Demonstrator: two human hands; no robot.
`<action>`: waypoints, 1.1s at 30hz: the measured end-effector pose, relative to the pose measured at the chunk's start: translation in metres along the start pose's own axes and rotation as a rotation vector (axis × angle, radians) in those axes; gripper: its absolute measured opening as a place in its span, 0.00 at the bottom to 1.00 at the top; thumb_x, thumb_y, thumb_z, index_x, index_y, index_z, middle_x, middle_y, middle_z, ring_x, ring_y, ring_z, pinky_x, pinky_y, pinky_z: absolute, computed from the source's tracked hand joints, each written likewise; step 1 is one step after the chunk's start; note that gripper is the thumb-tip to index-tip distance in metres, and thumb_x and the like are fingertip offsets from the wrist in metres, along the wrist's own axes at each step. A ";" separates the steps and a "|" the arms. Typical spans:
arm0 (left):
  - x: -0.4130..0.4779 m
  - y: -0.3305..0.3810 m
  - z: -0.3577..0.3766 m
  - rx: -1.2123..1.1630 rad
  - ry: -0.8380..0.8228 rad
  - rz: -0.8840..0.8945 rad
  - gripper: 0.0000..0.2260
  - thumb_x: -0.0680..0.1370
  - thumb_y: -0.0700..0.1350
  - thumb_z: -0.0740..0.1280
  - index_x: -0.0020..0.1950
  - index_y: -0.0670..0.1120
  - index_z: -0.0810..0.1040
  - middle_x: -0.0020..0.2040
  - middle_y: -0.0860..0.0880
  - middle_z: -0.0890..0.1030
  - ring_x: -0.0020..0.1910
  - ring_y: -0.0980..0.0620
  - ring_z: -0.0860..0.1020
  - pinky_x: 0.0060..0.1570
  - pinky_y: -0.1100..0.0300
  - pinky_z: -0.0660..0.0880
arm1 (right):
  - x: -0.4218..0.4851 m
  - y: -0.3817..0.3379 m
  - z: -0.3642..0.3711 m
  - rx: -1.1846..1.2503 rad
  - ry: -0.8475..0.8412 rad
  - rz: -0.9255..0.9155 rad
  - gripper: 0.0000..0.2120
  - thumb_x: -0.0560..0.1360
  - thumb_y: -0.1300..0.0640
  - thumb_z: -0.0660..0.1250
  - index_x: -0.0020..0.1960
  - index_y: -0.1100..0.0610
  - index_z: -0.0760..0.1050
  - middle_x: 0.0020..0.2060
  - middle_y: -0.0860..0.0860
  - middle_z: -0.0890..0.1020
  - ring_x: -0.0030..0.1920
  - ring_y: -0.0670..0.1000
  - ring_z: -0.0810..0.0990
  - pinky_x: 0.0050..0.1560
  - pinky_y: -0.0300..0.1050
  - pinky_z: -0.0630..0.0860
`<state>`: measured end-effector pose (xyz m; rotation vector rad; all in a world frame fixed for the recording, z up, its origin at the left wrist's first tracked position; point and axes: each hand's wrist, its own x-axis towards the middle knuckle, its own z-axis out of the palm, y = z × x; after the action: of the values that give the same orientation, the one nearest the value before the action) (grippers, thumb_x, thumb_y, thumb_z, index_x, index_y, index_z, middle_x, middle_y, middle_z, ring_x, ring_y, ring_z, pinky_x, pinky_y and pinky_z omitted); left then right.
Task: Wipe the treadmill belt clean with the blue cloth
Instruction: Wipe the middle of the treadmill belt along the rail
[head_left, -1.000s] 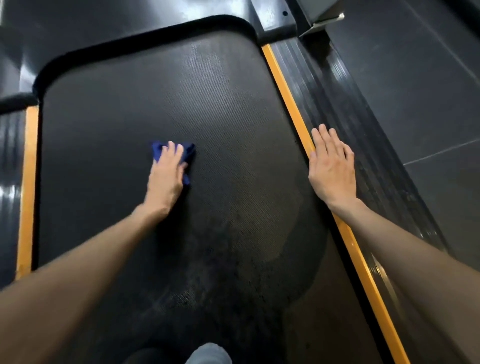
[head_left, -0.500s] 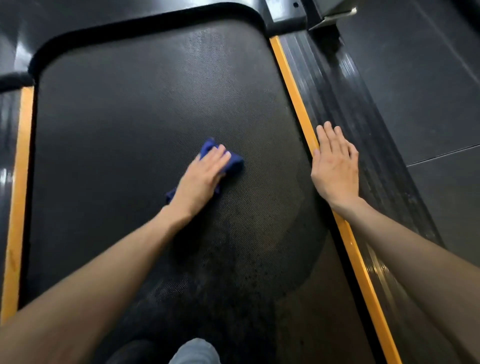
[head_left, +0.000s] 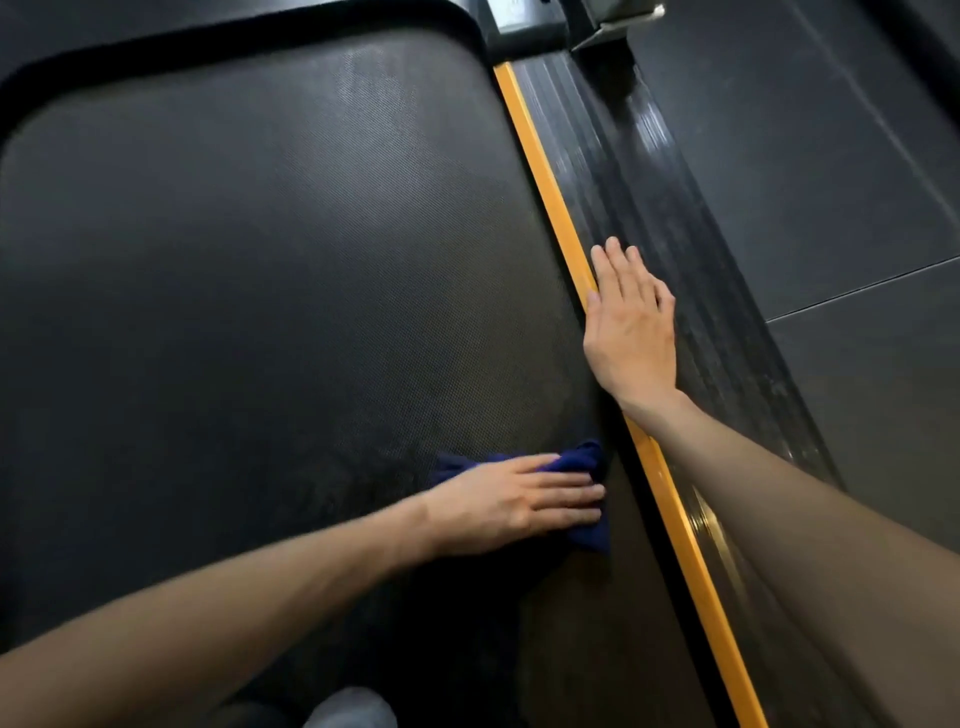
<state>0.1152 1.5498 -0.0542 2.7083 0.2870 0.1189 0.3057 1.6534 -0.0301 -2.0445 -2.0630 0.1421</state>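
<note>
1. head view, hands: the left hand (head_left: 519, 501) lies flat with straight fingers, pressing the blue cloth (head_left: 584, 460) down on the belt (head_left: 260, 260). it grips nothing and only pushes. the right hand (head_left: 631, 332) is spread open, palm down on the ribbed side rail (head_left: 649, 208), thumb along the yellow strip (head_left: 550, 208), holding nothing.
2. head view, cloth: it sits bunched under and just past the left fingertips, at the belt's right edge, just beside the yellow strip and below the right wrist.
3. what could go wrong: the cloth is pressed, not gripped, so a quick stroke back could let it slip out or roll up under the palm and leave streaks. pushed further right, it could catch in the dark gap between belt and strip.
4. against the earlier frames: half a second ago the cloth was near the belt's middle, and a second ago further left. it has swept right and nearer the person, while the right hand has kept its place on the rail.
</note>
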 end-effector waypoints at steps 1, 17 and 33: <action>-0.001 -0.023 -0.004 0.041 0.018 -0.015 0.19 0.82 0.44 0.49 0.69 0.43 0.70 0.70 0.44 0.69 0.70 0.49 0.66 0.71 0.53 0.52 | 0.000 0.000 0.000 -0.004 0.002 -0.002 0.23 0.82 0.55 0.51 0.76 0.57 0.56 0.75 0.53 0.59 0.76 0.52 0.55 0.72 0.50 0.54; 0.034 -0.048 -0.017 -0.008 0.074 -0.074 0.20 0.79 0.44 0.52 0.70 0.43 0.69 0.71 0.43 0.69 0.72 0.48 0.63 0.73 0.53 0.47 | 0.001 0.002 0.002 0.026 0.048 -0.004 0.22 0.81 0.59 0.53 0.75 0.58 0.60 0.74 0.53 0.62 0.75 0.52 0.58 0.71 0.50 0.57; 0.054 -0.239 -0.101 0.247 0.249 -0.768 0.19 0.82 0.45 0.55 0.72 0.40 0.64 0.73 0.40 0.64 0.73 0.43 0.60 0.72 0.46 0.55 | 0.003 0.002 0.006 0.024 0.045 0.018 0.22 0.81 0.56 0.53 0.75 0.56 0.61 0.74 0.51 0.63 0.75 0.51 0.58 0.71 0.47 0.54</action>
<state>0.1114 1.8146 -0.0574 2.6039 1.4584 0.2018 0.3060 1.6573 -0.0357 -2.0337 -2.0071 0.1217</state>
